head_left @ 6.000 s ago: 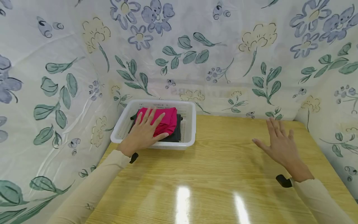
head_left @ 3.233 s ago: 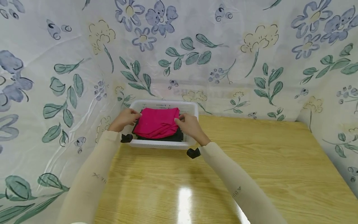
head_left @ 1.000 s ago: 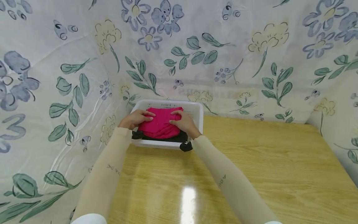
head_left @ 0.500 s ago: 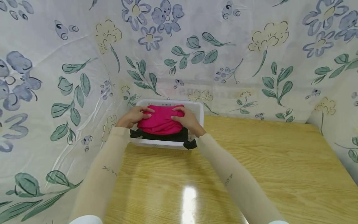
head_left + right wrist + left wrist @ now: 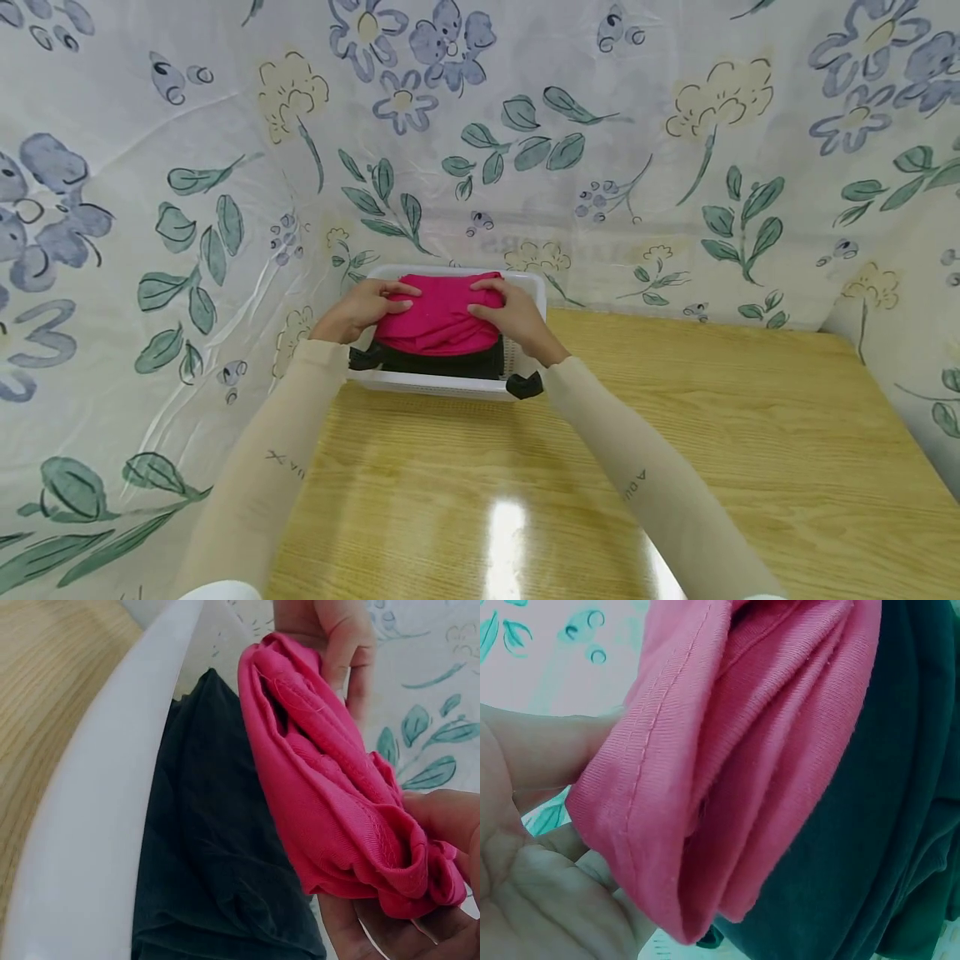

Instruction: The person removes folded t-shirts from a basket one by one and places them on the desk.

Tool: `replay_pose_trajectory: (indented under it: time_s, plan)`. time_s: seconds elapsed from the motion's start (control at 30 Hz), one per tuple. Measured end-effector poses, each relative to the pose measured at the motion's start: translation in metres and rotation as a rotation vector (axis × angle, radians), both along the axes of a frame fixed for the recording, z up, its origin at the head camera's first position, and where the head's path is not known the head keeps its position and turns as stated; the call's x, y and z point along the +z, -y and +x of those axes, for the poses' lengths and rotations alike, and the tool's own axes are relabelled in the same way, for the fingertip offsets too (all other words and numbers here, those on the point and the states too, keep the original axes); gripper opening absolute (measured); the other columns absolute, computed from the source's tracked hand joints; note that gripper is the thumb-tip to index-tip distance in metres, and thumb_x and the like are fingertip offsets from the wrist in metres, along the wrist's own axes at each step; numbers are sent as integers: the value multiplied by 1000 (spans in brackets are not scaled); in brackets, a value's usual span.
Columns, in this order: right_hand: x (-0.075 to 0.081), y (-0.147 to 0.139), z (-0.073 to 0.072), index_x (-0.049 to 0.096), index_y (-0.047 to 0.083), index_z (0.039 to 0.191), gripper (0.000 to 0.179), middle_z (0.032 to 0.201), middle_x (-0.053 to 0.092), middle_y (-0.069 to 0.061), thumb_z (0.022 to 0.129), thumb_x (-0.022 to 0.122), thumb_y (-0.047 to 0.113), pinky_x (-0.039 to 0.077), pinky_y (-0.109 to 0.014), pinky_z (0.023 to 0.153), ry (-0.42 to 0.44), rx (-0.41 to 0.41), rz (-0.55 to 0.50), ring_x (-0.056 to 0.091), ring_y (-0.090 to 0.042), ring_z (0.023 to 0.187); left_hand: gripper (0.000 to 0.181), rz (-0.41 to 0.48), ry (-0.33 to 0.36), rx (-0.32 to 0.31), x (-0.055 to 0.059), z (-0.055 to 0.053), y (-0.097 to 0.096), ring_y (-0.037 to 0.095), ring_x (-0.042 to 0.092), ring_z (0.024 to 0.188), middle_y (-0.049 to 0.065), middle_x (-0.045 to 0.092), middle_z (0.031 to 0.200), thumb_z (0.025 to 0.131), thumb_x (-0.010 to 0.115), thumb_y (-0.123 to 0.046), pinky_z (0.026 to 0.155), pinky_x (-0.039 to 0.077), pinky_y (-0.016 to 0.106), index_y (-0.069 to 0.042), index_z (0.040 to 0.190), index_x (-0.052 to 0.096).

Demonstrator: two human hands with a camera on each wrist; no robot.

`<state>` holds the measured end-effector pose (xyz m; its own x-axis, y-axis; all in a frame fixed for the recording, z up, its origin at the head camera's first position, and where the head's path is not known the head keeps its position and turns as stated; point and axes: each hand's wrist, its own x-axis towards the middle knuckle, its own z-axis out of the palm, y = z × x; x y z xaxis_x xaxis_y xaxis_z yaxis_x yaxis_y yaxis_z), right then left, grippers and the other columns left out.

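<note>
A folded bright pink garment (image 5: 442,312) is held between both hands over the white basket (image 5: 450,385). My left hand (image 5: 363,308) grips its left edge, thumb on top and fingers beneath, as the left wrist view shows. At the right edge my right hand (image 5: 517,317) pinches it the same way, with fingers (image 5: 390,930) under the folds. Folded dark cloth (image 5: 442,364) lies in the basket below; in the right wrist view the pink garment (image 5: 330,780) is raised apart from the dark cloth (image 5: 217,825).
The basket stands at the back left of a wooden table (image 5: 675,433), close to a floral curtain (image 5: 525,167) behind and at the left. Wood surface stretches to the right and front. Black wrist-camera mounts (image 5: 525,385) hang near the basket's front rim.
Earlier the left hand lay flat on the pink garment and the right hovered far right. Both hands then took its sides, and over the last second it has risen, baring more dark cloth.
</note>
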<state>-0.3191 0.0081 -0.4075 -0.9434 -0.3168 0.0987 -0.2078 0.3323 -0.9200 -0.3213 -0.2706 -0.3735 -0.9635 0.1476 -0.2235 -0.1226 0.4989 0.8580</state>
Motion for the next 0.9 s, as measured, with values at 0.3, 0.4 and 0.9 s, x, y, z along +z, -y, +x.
replay_pose_trajectory:
  time_s: [0.3,0.4,0.9]
  plan:
    - [3,-13,5,66,24,133,38,145,55,-3,97,75,30,51,-39,95,-39,4,3,53,-22,122,39,-1,-41,-22,6,5,-10,29,33,137,15,36,160,103,63,-12,106,35,39,-7,141,62]
    - [4,-17,6,66,23,133,38,144,55,-4,97,75,30,51,-38,93,-42,8,-7,54,-22,119,39,8,-59,-35,7,6,-13,28,36,133,17,41,156,103,63,-11,102,36,35,-5,141,61]
    - [9,-44,13,66,26,134,40,147,53,-1,96,76,32,51,-39,93,-20,0,-42,54,-21,122,44,-9,-156,-71,9,12,-36,25,48,111,17,56,140,98,72,-19,79,44,26,-6,140,64]
